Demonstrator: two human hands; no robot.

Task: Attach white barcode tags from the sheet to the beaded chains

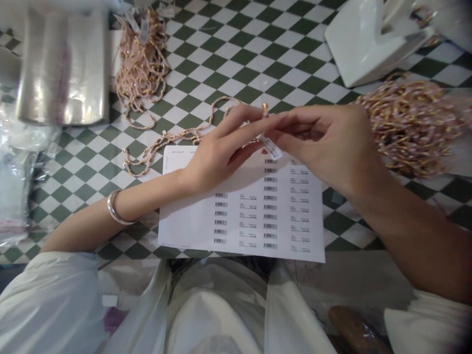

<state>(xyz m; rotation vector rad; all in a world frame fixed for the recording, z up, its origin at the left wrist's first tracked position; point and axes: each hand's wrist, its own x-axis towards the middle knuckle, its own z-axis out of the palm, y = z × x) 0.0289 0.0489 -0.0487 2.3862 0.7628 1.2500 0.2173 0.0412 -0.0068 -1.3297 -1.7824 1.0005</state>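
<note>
Green-and-white checkered surface [236, 61] carries all items described below. Nearest the person lies a printed barcode label sheet [239, 216], with its columns of barcodes and small text facing up. The left hand [217, 155], a metal bangle [116, 207] on its wrist, crosses above the upper-left area of the sheet. The right hand [324, 142] enters from the right and sits above the upper-right area. Both hands are raised and meet over the top edge of the sheet.

The left-hand fingers [243, 130] extend nearly straight and lie close together. The right-hand fingers [295, 123] curl inward and overlap their tips. A small white tag [272, 147] projects just below the point of contact. Which fingers clamp it cannot be determined from this view. A pink-and-gold beaded strand [162, 140] lies on the surface beyond the sheet's upper-left corner and runs up to the left hand.

A larger tangled bundle of beaded strands [413, 128] lies just beyond the right hand. A second bundle [142, 64], with tags attached, sits at upper left beside a stack of clear plastic bags [62, 66].
</note>
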